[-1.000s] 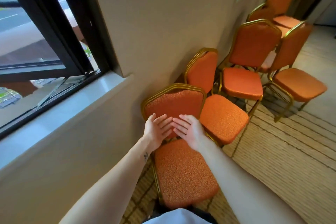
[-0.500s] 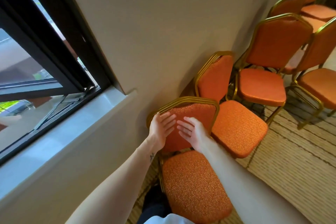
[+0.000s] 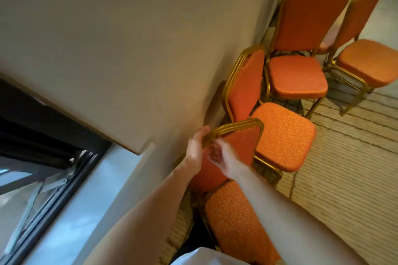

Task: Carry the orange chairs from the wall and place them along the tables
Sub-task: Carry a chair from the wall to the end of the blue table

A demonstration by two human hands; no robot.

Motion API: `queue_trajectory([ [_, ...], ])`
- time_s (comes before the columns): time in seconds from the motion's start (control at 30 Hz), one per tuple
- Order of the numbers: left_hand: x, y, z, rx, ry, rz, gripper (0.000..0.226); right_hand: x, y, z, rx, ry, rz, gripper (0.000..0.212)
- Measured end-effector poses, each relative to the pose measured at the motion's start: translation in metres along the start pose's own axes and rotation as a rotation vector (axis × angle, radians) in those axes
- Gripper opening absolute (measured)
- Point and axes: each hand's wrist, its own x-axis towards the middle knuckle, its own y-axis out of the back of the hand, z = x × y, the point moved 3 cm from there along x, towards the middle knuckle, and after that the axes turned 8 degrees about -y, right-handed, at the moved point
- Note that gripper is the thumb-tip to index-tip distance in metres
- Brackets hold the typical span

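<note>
My left hand moved up onto nearest chair top rail, fingers wrapping it, right hand grip unreadable; lopsided lift may snag neighbouring chair.

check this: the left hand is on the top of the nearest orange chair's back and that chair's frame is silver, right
Not quite: the head view shows the left hand on the top of the nearest orange chair's back, but that chair's frame is gold, not silver.
</note>
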Motion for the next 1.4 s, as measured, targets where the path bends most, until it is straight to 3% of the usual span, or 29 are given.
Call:
queue_trajectory([
  [0.27,0.034,-0.001,0.002,0.046,0.143,-0.099,0.039,0.029,-0.01,0.001,0.074,0.007,0.135,0.025],
  [0.43,0.037,-0.004,0.016,0.204,0.092,-0.145,0.038,0.031,-0.012,0.003,0.072,0.085,0.272,0.016],
  [0.73,0.01,-0.033,0.013,0.522,-0.121,-0.251,0.024,-0.004,0.005,0.02,0.082,0.151,0.374,0.019],
  [0.87,0.012,-0.051,-0.022,0.593,-0.113,-0.333,0.036,-0.034,0.025,0.035,0.074,0.187,0.421,0.025],
  [1.2,-0.108,-0.1,-0.005,0.675,-0.161,-0.629,0.011,-0.133,0.062,0.087,0.166,0.362,0.567,0.021],
  [1.4,-0.178,-0.136,-0.027,0.743,-0.293,-0.814,0.009,-0.198,0.09,0.136,0.262,0.56,0.867,0.023],
])
